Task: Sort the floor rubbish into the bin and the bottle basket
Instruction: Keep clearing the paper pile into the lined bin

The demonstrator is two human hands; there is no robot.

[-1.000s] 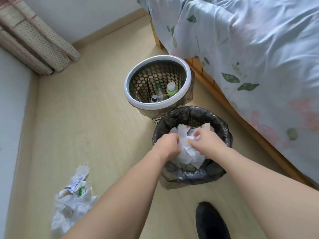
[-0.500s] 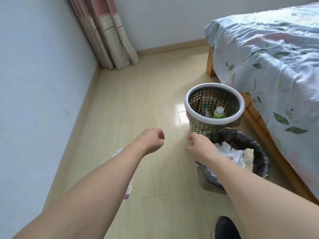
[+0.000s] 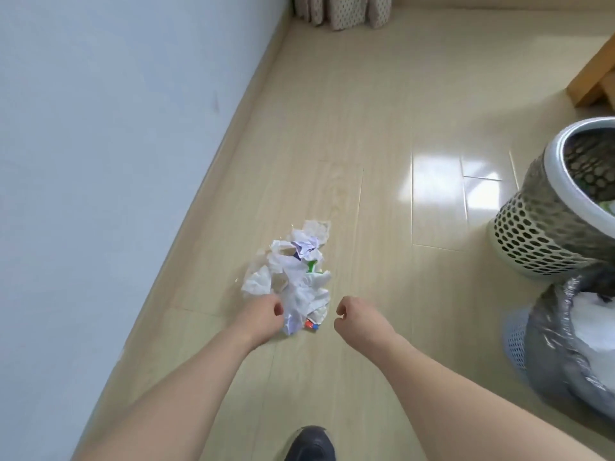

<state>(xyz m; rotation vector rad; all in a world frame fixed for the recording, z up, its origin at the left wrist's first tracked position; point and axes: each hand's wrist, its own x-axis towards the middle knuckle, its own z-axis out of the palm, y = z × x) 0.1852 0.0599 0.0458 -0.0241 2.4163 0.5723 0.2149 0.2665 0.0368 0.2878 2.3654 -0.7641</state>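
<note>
task partly done. bin (image 3: 565, 331), lined with a dark bag, at right edge, already holding white crumpled paper. bottle basket (image 3: 545, 227), perforated with a white rim, just behind the bin; contents mostly out of view, only a hint of green inside. still left: 1 heap of crumpled paper (image 3: 293, 277) on the floor (image 3: 382, 128) near the wall, with a green bit and a red-blue scrap mixed in; whether a bottle hides in it, cannot tell.

left hand (image 3: 263, 316) loosely curled, knuckles up, at the near edge of the heap, touching or almost touching paper; nothing clearly gripped. right hand (image 3: 357, 316) loosely curled, empty, just right of the heap, apart from it. dark shoe (image 3: 311, 444) at bottom edge.
</note>
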